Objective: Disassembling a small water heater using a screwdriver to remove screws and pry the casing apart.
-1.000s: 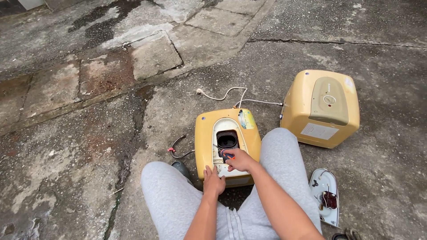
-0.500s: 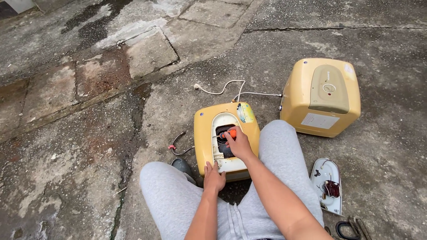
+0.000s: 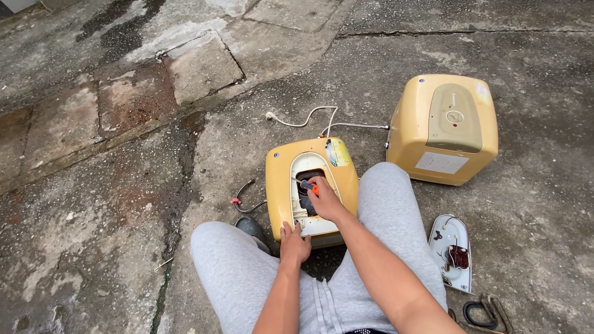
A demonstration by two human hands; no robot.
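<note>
A: Where is your right hand [image 3: 326, 201] now?

B: It is inside the open front of the yellow water heater [image 3: 311, 185] that stands between your knees, on the concrete ground [image 3: 124, 204]. Your fingers are closed around a small tool with an orange handle [image 3: 314, 189], and its tip goes into the dark opening.

A: And your left hand [image 3: 293, 241]?

B: It rests on the lower edge of the same heater, just at the white inner panel. The fingers lie flat on it; it presses on the casing and grips nothing.

A: What lies around you?

B: A second yellow water heater [image 3: 445, 128], with its cover on, stands to your right, a little farther from you. A white cable with a plug [image 3: 303, 119] runs on the ground between the two heaters. Beside your right leg lies a white cover plate [image 3: 451, 252] with small parts on its inner side. To the left of the open heater, a thin hose with a red end [image 3: 242, 200] curls on the ground. You sit in grey trousers [image 3: 247, 272], and a dark shoe [image 3: 253, 227] shows near your left knee.
</note>
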